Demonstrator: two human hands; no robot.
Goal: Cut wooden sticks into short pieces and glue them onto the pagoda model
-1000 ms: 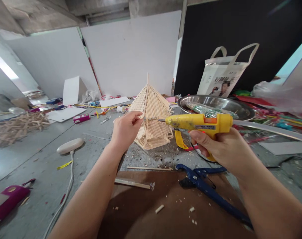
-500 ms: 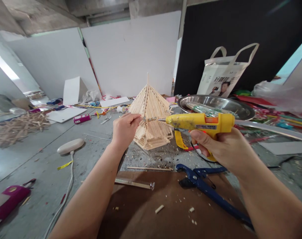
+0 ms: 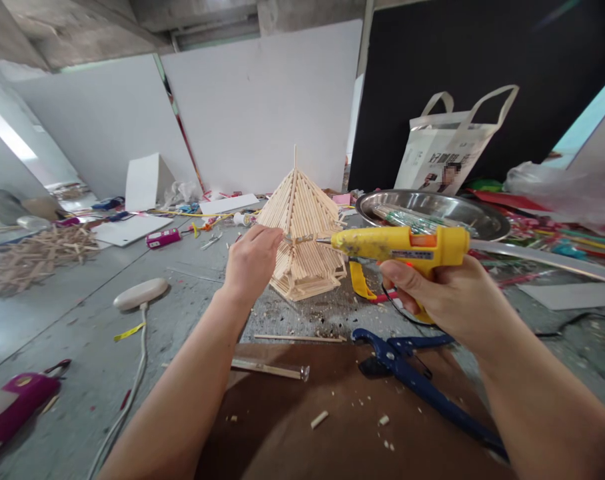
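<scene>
**Hand Positions at the Stick Model**

Head view. The left hand (image 3: 251,262) is raised above the grey table (image 3: 82,333), forearm extended forward from the lower left, wrist straight. Its thumb and fingers are pinched together on a short stick (image 3: 299,238), held roughly level in front of the stick model (image 3: 302,233). The model stands upright on the table, a pointed roof above a smaller polygonal base, directly beyond the hands.

The right hand (image 3: 445,297) enters from the lower right with the forearm angled up and inward. It is wrapped around the grip of the yellow glue gun (image 3: 397,247), one finger curled at the trigger area. The gun barrel lies horizontal, pointing left; its nozzle meets the free end of the short stick.

Blue cutters (image 3: 417,380) lie on the brown board (image 3: 307,440) below the right hand. A metal tray (image 3: 427,203) sits behind the gun, a white bag (image 3: 447,153) beyond it.
</scene>
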